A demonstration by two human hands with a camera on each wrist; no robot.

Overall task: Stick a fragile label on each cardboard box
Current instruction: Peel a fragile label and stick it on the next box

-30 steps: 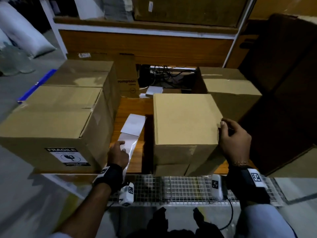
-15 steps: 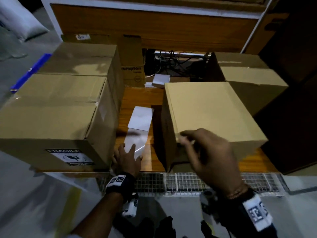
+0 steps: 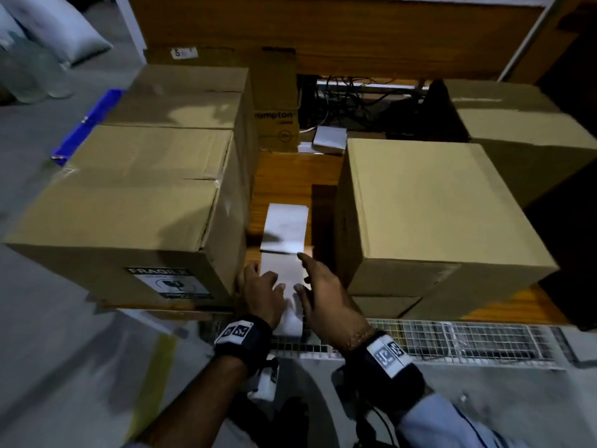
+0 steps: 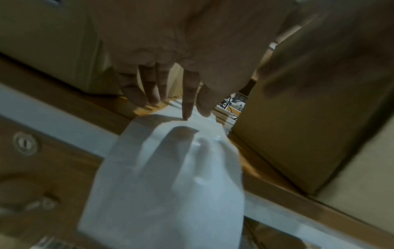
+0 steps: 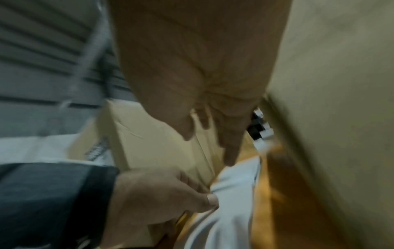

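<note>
While the left hand (image 3: 263, 294) rests on the near end of the white label strip (image 3: 284, 234), low in the centre of the head view, we see the right hand (image 3: 326, 297) reach in beside it with fingers extended and spread, holding nothing. In the right wrist view the left thumb and fingers appear to nip the strip's edge (image 5: 215, 200); blur keeps us from being sure, and the left wrist view shows those fingers (image 4: 188, 101) straight, their tips down on the paper. We judge that the left hand anchors the backing so the right can peel a label free. Both forearms enter from the bottom edge and converge, palms down, wrists level with the wooden table (image 3: 284, 169) edge.

The strip lies lengthwise in the gap between two cartons, where either box is within easy reach. Left of it, the labelled box (image 3: 135, 202) already carries a FRAGILE sticker (image 3: 168, 282) on its near face. Right of it, the plain box (image 3: 429, 202) shows no label on the faces we can see; we take it as the next target. Further cartons sit at upper left (image 3: 184, 95) and upper right (image 3: 517, 124); whether they are labelled cannot be told
</note>
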